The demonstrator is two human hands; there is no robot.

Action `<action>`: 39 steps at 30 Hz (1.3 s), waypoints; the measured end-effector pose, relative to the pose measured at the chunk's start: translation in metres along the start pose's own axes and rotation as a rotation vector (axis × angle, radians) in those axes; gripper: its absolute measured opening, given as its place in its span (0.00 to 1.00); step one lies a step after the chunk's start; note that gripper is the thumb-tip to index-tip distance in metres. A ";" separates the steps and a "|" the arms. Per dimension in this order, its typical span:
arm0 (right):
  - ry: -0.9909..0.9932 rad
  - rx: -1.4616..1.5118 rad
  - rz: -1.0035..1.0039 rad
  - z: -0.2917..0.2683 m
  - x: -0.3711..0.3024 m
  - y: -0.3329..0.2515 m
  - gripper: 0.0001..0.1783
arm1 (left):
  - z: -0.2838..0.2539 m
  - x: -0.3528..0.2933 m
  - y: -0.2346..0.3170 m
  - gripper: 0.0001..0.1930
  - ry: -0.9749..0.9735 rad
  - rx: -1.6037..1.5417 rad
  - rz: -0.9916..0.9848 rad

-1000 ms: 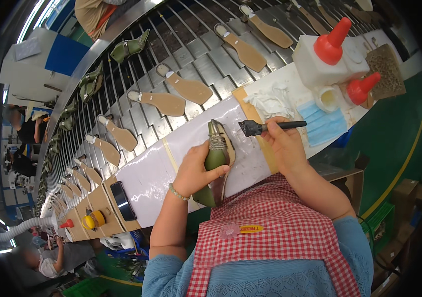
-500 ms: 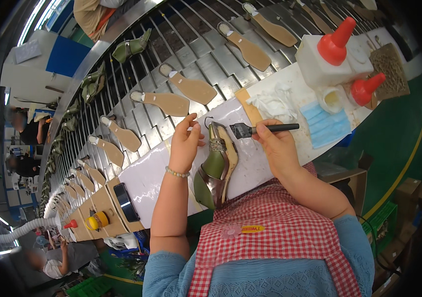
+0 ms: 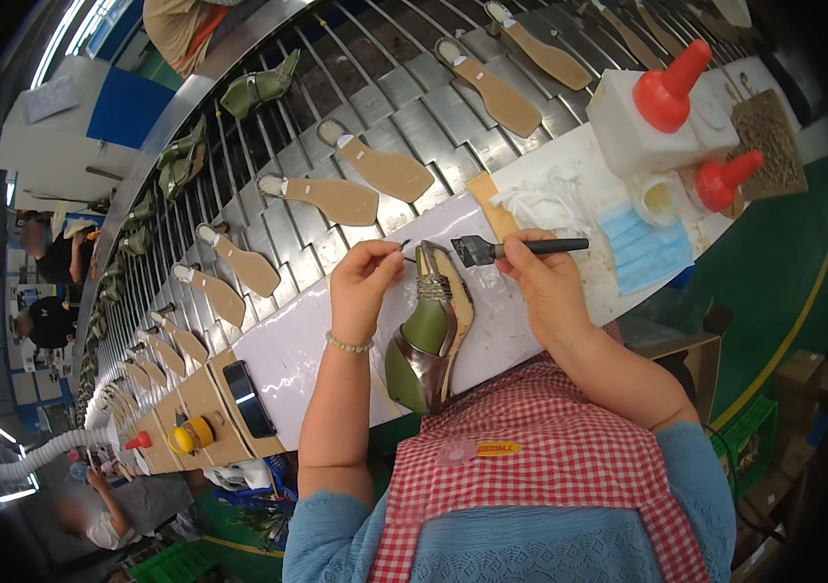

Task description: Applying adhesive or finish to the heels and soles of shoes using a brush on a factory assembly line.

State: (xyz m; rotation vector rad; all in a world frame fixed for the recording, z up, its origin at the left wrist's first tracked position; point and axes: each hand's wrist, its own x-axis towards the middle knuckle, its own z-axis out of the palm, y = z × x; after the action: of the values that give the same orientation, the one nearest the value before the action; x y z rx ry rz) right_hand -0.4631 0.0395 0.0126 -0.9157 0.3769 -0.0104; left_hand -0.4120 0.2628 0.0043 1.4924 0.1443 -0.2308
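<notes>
The left hand (image 3: 363,284) pinches the green shoe's (image 3: 426,340) strap at nine o'clock, steadying it, while the right hand (image 3: 542,282) clasps a glue brush (image 3: 521,249) over the heel.

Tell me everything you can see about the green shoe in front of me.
The olive-green pointed shoe with dark brown trim lies lengthwise on the white bench edge, toe toward the person, tan insole showing. A beaded band crosses its middle. The left hand pinches something thin near its heel end; the right hand holds a black flat brush beside it.

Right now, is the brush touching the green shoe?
Apart. The head view shows the brush bristles just right of the green shoe, with a sliver of white table between.
</notes>
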 end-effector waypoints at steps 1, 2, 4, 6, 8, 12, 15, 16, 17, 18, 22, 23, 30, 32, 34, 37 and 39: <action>0.004 -0.001 -0.001 0.001 0.000 0.002 0.12 | -0.002 -0.005 -0.004 0.05 -0.003 -0.001 -0.002; 0.010 0.003 0.012 0.004 0.000 0.003 0.12 | -0.003 -0.011 -0.009 0.06 -0.033 0.026 0.137; 0.017 0.005 0.023 0.005 -0.002 0.008 0.12 | -0.004 -0.018 -0.014 0.07 -0.064 0.051 0.276; 0.005 -0.026 0.041 0.004 -0.002 0.012 0.09 | 0.000 -0.024 -0.006 0.08 -0.096 0.274 0.396; 0.016 -0.004 0.030 0.009 -0.003 0.013 0.10 | 0.006 -0.025 0.001 0.08 -0.104 0.321 0.432; 0.019 -0.001 0.026 0.014 -0.005 0.018 0.09 | 0.008 -0.026 0.012 0.08 -0.116 0.449 0.432; 0.028 -0.002 0.059 0.016 -0.008 0.021 0.08 | 0.005 -0.026 0.014 0.08 -0.126 0.480 0.403; 0.028 0.000 0.060 0.015 -0.008 0.024 0.08 | 0.004 -0.025 0.014 0.08 -0.129 0.480 0.387; 0.001 -0.029 0.053 0.012 -0.008 0.026 0.09 | 0.004 -0.026 0.013 0.08 -0.127 0.481 0.387; -0.026 -0.059 0.046 0.011 -0.008 0.028 0.09 | 0.003 -0.026 0.012 0.08 -0.129 0.435 0.373; -0.033 -0.075 0.051 0.016 -0.010 0.029 0.10 | 0.002 -0.026 0.002 0.07 -0.119 0.311 0.355; -0.044 -0.064 0.048 0.019 -0.012 0.028 0.10 | 0.002 -0.026 0.002 0.07 -0.119 0.311 0.354; -0.089 -0.046 0.032 0.028 -0.015 0.027 0.11 | -0.003 -0.027 0.003 0.07 -0.140 0.340 0.336; -0.087 -0.046 0.035 0.030 -0.015 0.028 0.11 | -0.005 -0.027 0.003 0.07 -0.142 0.369 0.347; -0.084 -0.046 0.039 0.031 -0.016 0.029 0.11 | -0.006 -0.028 0.002 0.07 -0.142 0.355 0.339; -0.079 -0.037 0.027 0.033 -0.016 0.031 0.11 | -0.008 -0.027 0.001 0.06 -0.144 0.323 0.292; -0.074 -0.024 0.034 0.034 -0.017 0.031 0.11 | -0.010 -0.027 0.000 0.06 -0.148 0.275 0.255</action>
State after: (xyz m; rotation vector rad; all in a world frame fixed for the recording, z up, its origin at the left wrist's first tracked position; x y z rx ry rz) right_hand -0.4722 0.0879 0.0129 -0.9302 0.3242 0.0589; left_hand -0.4377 0.2741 0.0100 1.7418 -0.2033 -0.1582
